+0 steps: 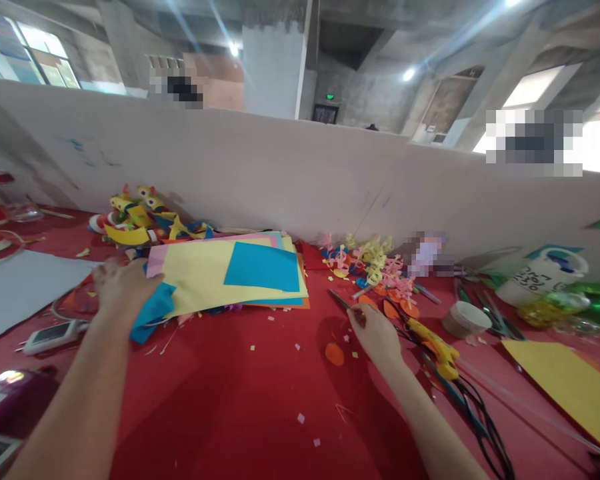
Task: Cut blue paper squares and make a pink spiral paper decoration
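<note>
My right hand (377,335) is closed round a pair of scissors (339,301), whose narrow dark blades point up and left over the red tabletop. My left hand (123,283) is blurred by motion at the left end of a stack of coloured sheets, with a yellow sheet (200,273) on top; whether its fingers hold anything I cannot tell. Just right of that hand lies a crumpled blue piece (153,312). On the yellow sheet rests a blue rectangle (263,267). An orange disc (335,354) lies beside my right hand.
Pink and yellow paper curls (375,260) lie by the white partition (280,173). Right are a yellow glue gun (435,347) with a black cord, a white cup (466,319), a marked tub (537,277) and bottles (555,307). Yellow figures (133,210) stand back left.
</note>
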`<state>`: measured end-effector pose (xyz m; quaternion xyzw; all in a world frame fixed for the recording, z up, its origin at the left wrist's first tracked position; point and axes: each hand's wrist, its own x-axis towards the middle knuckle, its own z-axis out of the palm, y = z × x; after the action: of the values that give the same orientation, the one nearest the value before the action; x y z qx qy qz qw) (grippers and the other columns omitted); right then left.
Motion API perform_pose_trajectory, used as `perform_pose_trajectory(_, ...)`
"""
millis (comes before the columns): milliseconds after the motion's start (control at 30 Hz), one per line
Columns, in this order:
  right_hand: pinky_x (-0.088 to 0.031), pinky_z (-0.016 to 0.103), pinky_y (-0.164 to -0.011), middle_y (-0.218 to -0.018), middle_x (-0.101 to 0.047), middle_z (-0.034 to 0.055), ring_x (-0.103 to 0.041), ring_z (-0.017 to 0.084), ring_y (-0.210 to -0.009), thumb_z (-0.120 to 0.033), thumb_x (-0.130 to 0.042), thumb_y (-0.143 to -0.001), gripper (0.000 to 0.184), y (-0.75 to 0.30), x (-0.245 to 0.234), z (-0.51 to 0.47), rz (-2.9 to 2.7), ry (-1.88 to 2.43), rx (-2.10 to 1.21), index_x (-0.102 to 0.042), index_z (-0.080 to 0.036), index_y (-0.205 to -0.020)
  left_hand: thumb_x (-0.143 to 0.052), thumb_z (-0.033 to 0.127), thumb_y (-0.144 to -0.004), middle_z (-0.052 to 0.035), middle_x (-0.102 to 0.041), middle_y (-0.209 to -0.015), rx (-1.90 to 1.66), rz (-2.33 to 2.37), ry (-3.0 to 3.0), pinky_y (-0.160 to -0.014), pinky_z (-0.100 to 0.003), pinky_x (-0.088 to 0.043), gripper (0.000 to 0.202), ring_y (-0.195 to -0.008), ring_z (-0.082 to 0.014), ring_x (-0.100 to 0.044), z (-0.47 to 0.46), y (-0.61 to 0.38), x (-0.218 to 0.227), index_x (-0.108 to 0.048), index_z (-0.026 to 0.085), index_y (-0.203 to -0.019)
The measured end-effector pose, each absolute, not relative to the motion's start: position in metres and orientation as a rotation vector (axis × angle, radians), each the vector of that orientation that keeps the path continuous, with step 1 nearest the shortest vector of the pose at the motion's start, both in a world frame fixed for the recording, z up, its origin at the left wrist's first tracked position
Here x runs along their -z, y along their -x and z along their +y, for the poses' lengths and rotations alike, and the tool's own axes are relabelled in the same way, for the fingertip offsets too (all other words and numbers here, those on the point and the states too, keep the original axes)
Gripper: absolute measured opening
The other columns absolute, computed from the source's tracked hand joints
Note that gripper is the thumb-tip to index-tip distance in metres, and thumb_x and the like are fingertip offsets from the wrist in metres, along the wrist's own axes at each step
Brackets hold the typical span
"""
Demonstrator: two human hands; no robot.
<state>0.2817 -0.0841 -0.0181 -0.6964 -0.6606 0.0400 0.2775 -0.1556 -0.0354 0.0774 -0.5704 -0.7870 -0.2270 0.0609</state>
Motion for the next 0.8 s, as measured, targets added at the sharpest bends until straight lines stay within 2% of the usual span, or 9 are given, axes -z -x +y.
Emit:
perform_pose_trajectory(67, -0.044, 0.028, -0.064, -0.081, -0.065, 0.0061, -0.063, 0.019, -0.071, -0.031, -0.046, -0.084, 0.018, -0.279, 0.021, -0.084, -1.786, 1.826, -0.070, -0.059, -0.019, -0.084, -0.050, 0.032, -0.080, -0.0198, -0.060, -0.112, 0.651, -2.274, 1.811, -0.096, -0.052, -0.030, 0.039, -0.115, -0.0379, -0.044, -0.027, 0.128, -0.070, -0.060, 0.003, -0.104)
perform_pose_trajectory(133, -0.044, 0.028, -0.066, -0.081, -0.065, 0.0062, -0.062, 0.019, -0.071, -0.030, -0.045, -0.085, 0.019, -0.275, 0.023, -0.085, -1.821, 1.785, -0.034, -0.060, -0.019, -0.085, -0.046, 0.036, -0.083, -0.0149, -0.062, -0.111, 0.633, -2.160, 1.981, -0.097, -0.038, -0.035, 0.040, -0.110, -0.0287, -0.052, -0.019, 0.097, -0.056, -0.061, 0.009, -0.108)
perform_pose_trajectory(167, -0.044, 0.028, -0.066, -0.081, -0.065, 0.0061, -0.062, 0.019, -0.071, -0.030, -0.044, -0.085, 0.019, -0.273, 0.024, -0.085, -1.840, 1.772, -0.024, -0.060, -0.019, -0.085, -0.045, 0.037, -0.084, -0.0136, -0.061, -0.114, 0.627, -2.105, 2.050, -0.097, -0.035, -0.035, 0.041, -0.111, -0.0267, -0.051, -0.015, 0.082, -0.046, -0.060, 0.011, -0.112)
perform_pose_trajectory(267, -0.043, 0.027, -0.064, -0.082, -0.065, 0.0052, -0.062, 0.018, -0.070, -0.028, -0.044, -0.085, 0.019, -0.269, 0.026, -0.086, -1.876, 1.736, -0.032, -0.061, -0.019, -0.086, -0.048, 0.033, -0.082, -0.0161, -0.055, -0.122, 0.606, -2.014, 2.162, -0.098, -0.040, -0.034, 0.045, -0.120, -0.0311, -0.044, -0.011, 0.050, -0.017, -0.054, 0.014, -0.122)
perform_pose_trajectory(367, -0.043, 0.026, -0.061, -0.082, -0.065, 0.0048, -0.061, 0.017, -0.066, -0.028, -0.044, -0.086, 0.020, -0.267, 0.027, -0.086, -1.883, 1.723, -0.037, -0.061, -0.020, -0.085, -0.047, 0.028, -0.082, -0.0163, -0.053, -0.121, 0.614, -1.981, 2.212, -0.098, -0.044, -0.034, 0.041, -0.120, -0.0330, -0.042, -0.013, 0.041, -0.002, -0.057, 0.019, -0.120)
perform_pose_trajectory(533, -0.044, 0.027, -0.061, -0.076, -0.064, 0.0048, -0.060, 0.018, -0.063, -0.026, -0.044, -0.085, 0.020, -0.268, 0.029, -0.084, -1.850, 1.655, -0.045, -0.062, -0.019, -0.083, -0.050, 0.020, -0.076, -0.0139, -0.052, -0.104, 0.767, -2.010, 2.215, -0.094, -0.042, -0.038, 0.044, -0.106, -0.0285, -0.050, -0.012, 0.046, -0.010, -0.056, 0.017, -0.120)
perform_pose_trajectory(633, -0.046, 0.030, -0.070, -0.080, -0.065, 0.0061, -0.060, 0.019, -0.074, -0.025, -0.043, -0.085, 0.020, -0.268, 0.028, -0.083, -1.847, 1.612, -0.049, -0.062, -0.019, -0.084, -0.049, 0.011, -0.071, -0.0046, -0.049, -0.085, 1.274, -2.117, 2.281, -0.083, -0.035, -0.046, 0.052, -0.082, -0.0200, -0.055, -0.013, 0.042, -0.018, -0.052, 0.019, -0.122)
perform_pose_trajectory(733, -0.047, 0.034, -0.081, -0.087, -0.065, 0.0084, -0.060, 0.021, -0.085, -0.029, -0.045, -0.085, 0.021, -0.266, 0.026, -0.082, -1.790, 1.534, -0.105, -0.061, -0.017, -0.093, -0.056, 0.008, -0.066, 0.0031, -0.048, -0.071, 2.142, -2.174, 2.346, -0.069, -0.024, -0.047, 0.067, -0.069, -0.0131, -0.053, -0.021, 0.030, -0.029, -0.041, 0.024, -0.130)
perform_pose_trajectory(800, -0.046, 0.038, -0.086, -0.097, -0.064, 0.0111, -0.060, 0.022, -0.092, -0.037, -0.052, -0.082, 0.031, -0.263, 0.027, -0.080, -1.688, 1.462, -0.244, -0.058, -0.016, -0.104, -0.061, 0.008, -0.065, 0.0031, -0.054, -0.071, 2.724, -2.222, 2.269, -0.064, -0.019, -0.046, 0.069, -0.066, -0.0106, -0.055, -0.030, 0.021, -0.039, -0.043, 0.023, -0.130)
